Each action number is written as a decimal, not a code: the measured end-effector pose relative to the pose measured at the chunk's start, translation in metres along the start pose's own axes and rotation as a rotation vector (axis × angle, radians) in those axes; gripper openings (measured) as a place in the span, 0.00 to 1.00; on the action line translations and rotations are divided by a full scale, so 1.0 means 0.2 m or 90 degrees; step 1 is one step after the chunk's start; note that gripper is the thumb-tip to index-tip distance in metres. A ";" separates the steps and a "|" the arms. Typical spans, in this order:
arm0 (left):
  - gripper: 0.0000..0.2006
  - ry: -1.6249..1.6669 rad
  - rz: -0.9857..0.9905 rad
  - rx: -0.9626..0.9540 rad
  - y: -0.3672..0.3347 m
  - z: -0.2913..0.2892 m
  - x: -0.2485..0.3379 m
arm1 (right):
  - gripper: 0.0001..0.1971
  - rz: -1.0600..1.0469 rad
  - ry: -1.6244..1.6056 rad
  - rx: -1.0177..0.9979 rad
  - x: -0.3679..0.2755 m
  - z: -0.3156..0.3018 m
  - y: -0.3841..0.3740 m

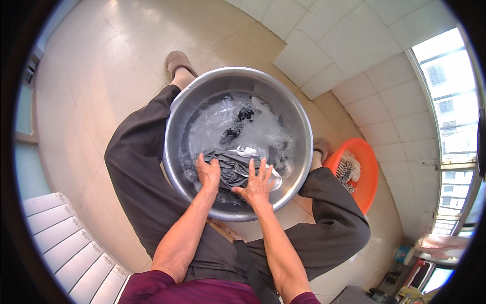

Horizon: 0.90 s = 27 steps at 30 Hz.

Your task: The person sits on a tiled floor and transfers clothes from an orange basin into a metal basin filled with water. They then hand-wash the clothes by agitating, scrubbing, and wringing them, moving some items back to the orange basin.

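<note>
A large round metal basin (172, 133) stands between my legs, filled with cloudy, sudsy water (208, 121). A bunched dark grey garment (232, 169) lies wet in its near half, with some white cloth (247, 151) along its edge. My left hand (208, 173) rests at the garment's left side, thumb and fingers apart. On the other side, my right hand (256, 184) has its fingers spread over the cloth. Neither hand visibly grips a fold. Black fabric (245, 114) breaks the surface farther back; the rest of it is hidden under the suds.
An orange plastic tub (368, 172) with striped and pale cloth (347, 169) stands right of my knee. White tiled walls (349, 40) and a window (448, 86) are on the right. White slatted panels (66, 238) lie at the lower left. Household items (415, 276) crowd the lower right.
</note>
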<state>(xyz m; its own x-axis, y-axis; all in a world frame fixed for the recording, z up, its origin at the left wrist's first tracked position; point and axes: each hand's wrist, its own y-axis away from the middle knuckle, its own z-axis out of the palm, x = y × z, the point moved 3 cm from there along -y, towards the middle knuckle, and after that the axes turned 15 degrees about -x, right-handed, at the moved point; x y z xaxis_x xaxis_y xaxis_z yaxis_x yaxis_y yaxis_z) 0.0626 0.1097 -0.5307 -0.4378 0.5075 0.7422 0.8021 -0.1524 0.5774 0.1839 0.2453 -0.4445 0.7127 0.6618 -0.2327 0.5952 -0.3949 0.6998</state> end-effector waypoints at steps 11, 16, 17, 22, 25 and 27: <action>0.40 0.148 -0.095 -0.180 0.05 0.10 0.00 | 0.36 -0.115 -0.389 0.057 0.29 0.21 -0.31; 0.37 0.458 -0.225 -0.235 0.06 0.05 0.09 | 0.34 -0.150 -0.863 -0.151 0.10 0.00 -0.06; 0.39 0.525 -0.216 -0.286 0.01 0.07 0.02 | 0.34 -0.175 -0.907 -0.162 0.10 -0.03 -0.01; 0.38 0.823 -0.173 -0.539 0.13 0.02 0.22 | 0.29 -0.260 -1.002 -0.244 0.07 -0.20 0.17; 0.35 0.893 -0.065 -0.640 0.21 -0.05 0.39 | 0.23 -0.178 -1.089 -0.220 0.12 -0.19 0.25; 0.34 0.851 -0.013 -0.671 0.28 -0.08 0.52 | 0.24 -0.154 -1.201 -0.224 0.34 -0.03 0.18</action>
<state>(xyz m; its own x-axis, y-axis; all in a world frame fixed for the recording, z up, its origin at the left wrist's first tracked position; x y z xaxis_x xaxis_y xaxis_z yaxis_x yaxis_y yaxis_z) 0.0552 0.1394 -0.4157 -0.8958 -0.4142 0.1614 0.4363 -0.8887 0.1406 0.2508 0.2796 -0.4320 0.2016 -0.8551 -0.4776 0.8086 -0.1299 0.5739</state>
